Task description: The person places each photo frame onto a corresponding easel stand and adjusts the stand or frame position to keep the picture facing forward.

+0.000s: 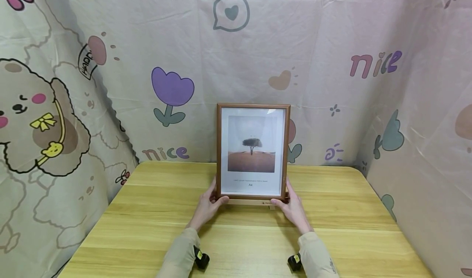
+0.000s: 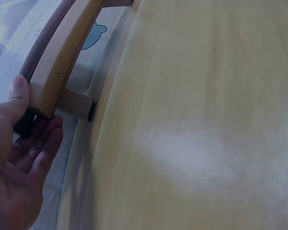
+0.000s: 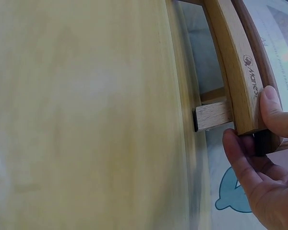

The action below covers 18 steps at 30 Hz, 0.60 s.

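Note:
A brown picture frame (image 1: 251, 151) with a tree print behind its clear front stands nearly upright on the wooden ledge (image 1: 243, 202) of a small tabletop easel. My left hand (image 1: 208, 206) grips the frame's lower left corner, thumb in front and fingers behind or below. At the lower right corner, my right hand (image 1: 293, 207) holds the frame in much the same way. Both wrist views show the easel ledge (image 2: 69, 52) between the hands, with short wooden feet (image 3: 213, 116) capped in black. The easel's back is mostly hidden by the frame.
The wood-grain table (image 1: 155, 216) spreads out to both sides and in front. A printed cloth (image 1: 250, 56) hangs along its back and sides, close behind the frame. Small black devices (image 1: 201, 260) sit at both wrists.

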{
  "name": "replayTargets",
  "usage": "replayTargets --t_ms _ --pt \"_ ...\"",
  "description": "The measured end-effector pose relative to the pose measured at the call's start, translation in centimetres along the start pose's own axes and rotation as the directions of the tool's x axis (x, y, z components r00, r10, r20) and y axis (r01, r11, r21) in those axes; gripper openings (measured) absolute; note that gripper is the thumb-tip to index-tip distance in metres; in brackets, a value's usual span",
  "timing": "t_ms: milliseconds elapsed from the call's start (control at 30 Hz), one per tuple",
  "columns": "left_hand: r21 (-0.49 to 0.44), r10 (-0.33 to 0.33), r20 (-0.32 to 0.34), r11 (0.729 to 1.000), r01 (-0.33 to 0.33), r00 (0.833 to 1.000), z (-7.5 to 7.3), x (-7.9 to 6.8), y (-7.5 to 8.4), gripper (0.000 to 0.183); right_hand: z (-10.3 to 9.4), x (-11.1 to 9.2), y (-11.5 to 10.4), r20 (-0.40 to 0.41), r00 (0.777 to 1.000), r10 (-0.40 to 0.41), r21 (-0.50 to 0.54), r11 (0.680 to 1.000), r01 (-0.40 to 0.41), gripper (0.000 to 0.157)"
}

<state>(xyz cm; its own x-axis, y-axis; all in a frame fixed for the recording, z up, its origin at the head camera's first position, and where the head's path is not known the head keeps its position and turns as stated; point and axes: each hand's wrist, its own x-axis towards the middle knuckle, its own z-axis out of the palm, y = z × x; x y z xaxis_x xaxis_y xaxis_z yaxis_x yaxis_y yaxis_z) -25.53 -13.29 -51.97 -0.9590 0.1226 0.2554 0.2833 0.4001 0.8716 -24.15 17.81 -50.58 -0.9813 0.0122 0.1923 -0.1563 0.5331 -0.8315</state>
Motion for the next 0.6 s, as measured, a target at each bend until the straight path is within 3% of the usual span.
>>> replayTargets --t_ms 300,600 --pt "0.018 0.025 -0.003 1.000 -0.025 1.000 0.08 -0.06 0.26 0.091 -0.25 0.19 0.12 0.001 1.000 -0.023 0.005 1.000 0.023 0.101" --pt "0.083 -0.005 0.035 0.997 0.002 0.999 -0.03 -0.20 0.65 0.093 -0.67 0.15 -0.04 0.043 0.998 -0.036 -0.020 0.999 0.037 0.102"
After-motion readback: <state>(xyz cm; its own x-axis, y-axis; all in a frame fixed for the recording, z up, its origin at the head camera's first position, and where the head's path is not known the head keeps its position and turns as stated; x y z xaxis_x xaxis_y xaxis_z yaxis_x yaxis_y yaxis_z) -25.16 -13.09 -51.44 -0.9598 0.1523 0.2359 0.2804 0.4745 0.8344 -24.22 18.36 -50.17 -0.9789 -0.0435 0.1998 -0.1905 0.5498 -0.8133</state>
